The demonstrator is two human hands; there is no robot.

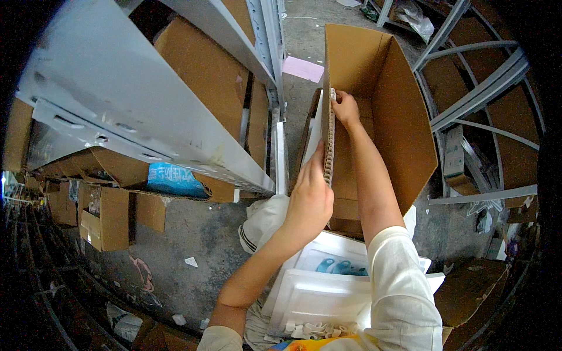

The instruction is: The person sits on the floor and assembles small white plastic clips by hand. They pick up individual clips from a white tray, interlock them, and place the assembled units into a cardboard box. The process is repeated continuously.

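Note:
A tall, open cardboard box (404,111) stands in front of me, its inside showing. Along the top of its left side runs a long, pale strip with a ridged edge (330,137); what it belongs to cannot be made out. My right hand (346,109) reaches into the box and is closed on the strip's far end. Nearer to me, my left hand (308,202) grips the same side, fingers lying along the outside and thumb hidden. Below the box are white trays (319,292), one with blue shapes (342,267) in it, another with small white pieces (316,330).
Metal shelving (146,111) with cardboard boxes rises close on my left. Another rack (468,99) stands to the right. A blue package (175,180) sits low on the left shelf. Small open boxes (105,222) and scraps lie on the floor, with a pink sheet (302,69) farther off.

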